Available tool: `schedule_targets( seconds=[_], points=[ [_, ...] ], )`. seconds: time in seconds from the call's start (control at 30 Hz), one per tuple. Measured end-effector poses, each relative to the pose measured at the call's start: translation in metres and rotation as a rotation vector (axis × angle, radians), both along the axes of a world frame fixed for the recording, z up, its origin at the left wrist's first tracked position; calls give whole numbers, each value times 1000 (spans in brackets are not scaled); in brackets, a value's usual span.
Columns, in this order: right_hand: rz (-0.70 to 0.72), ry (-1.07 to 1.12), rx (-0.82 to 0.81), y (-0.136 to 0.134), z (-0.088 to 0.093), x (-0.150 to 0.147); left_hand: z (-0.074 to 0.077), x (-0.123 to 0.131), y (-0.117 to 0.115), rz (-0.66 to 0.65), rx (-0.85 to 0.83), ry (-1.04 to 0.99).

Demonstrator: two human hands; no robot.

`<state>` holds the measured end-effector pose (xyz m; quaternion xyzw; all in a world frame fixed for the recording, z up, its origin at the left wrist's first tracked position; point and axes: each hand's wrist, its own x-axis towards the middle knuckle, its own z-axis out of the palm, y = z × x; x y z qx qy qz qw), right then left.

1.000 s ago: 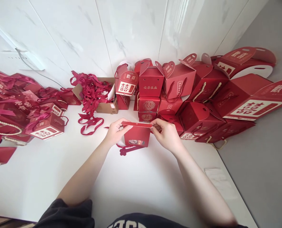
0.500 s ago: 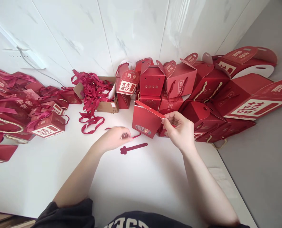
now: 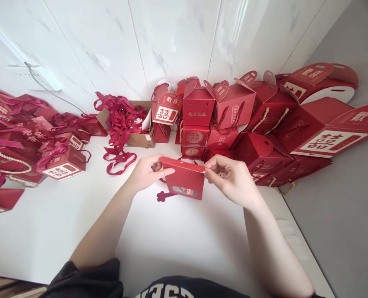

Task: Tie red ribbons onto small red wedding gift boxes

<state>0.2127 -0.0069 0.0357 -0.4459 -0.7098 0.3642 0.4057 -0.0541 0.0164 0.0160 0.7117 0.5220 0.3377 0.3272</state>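
I hold a small red gift box point(image 3: 185, 180) with a little window in its front, just above the white table point(image 3: 177, 244). My left hand point(image 3: 148, 171) pinches the left end of its top flap. At the right end of the flap, my right hand point(image 3: 230, 178) pinches it too. A dark red paper strip with a flower-shaped end point(image 3: 163, 195) lies on the table just under the box, partly hidden by it.
Stacked red gift boxes point(image 3: 233, 116) line the wall behind and to the right. A cardboard box of dark red ribbons point(image 3: 124, 120) stands at back left. More red boxes and bags point(image 3: 31, 140) crowd the left side. Grey floor point(image 3: 351, 207) lies right of the table edge.
My left hand had let go and dropped toward the paper strip while the right lifted the box away; now both hands pinch the flap again and the box is back near the table centre.
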Motion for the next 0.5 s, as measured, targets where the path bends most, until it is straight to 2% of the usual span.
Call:
schedule_targets(
  seconds=[0.07, 0.2, 0.33, 0.4, 0.5],
  points=[
    [49, -60, 4, -3, 4, 2, -1, -4, 2, -26, 14, -12],
    [144, -140, -46, -1, 5, 10, -11, -3, 5, 16, 50, -108],
    [151, -156, -55, 3, 3, 18, -20, 4, 7, 1, -4, -134],
    [136, -180, -48, 4, 3, 19, -19, 5, 5, -32, -36, -99],
    [131, -223, -36, 4, 2, 18, -9, 0, 3, -131, -121, 7]
  ],
)
